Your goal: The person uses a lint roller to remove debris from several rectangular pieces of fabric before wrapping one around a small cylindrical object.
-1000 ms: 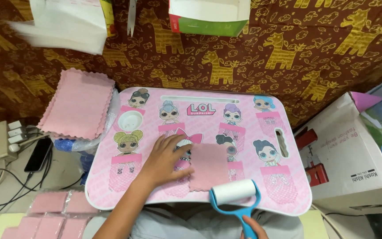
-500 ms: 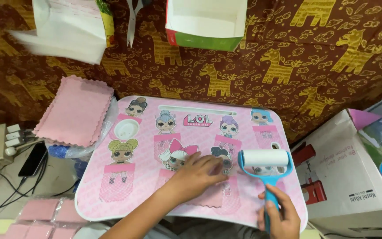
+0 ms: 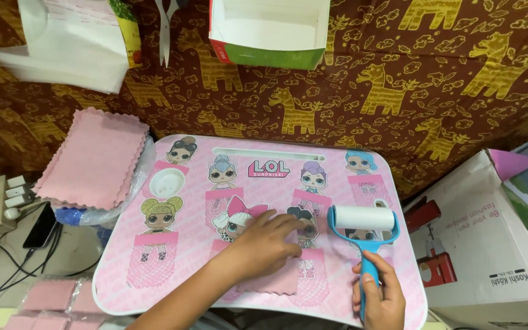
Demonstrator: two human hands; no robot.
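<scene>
My left hand (image 3: 263, 241) lies flat on a small pink cloth (image 3: 279, 282), pressing it onto the pink cartoon-print lap table (image 3: 117, 287). Only the cloth's lower wavy edge shows under my fingers. My right hand (image 3: 379, 294) grips the blue handle of a lint roller (image 3: 363, 219), whose white roll rests on the table just right of the cloth, not touching it.
A stack of pink wavy-edged cloths (image 3: 93, 162) sits left of the table, with packed pink cloths (image 3: 50, 299) at the lower left. A power strip (image 3: 4, 195), a phone (image 3: 39, 226) and cables lie far left. Cardboard boxes (image 3: 490, 244) stand right; an open box (image 3: 270, 30) lies behind.
The lint roller moved from the table's front edge up to its right side. My left hand slid with the cloth toward the front middle of the table.
</scene>
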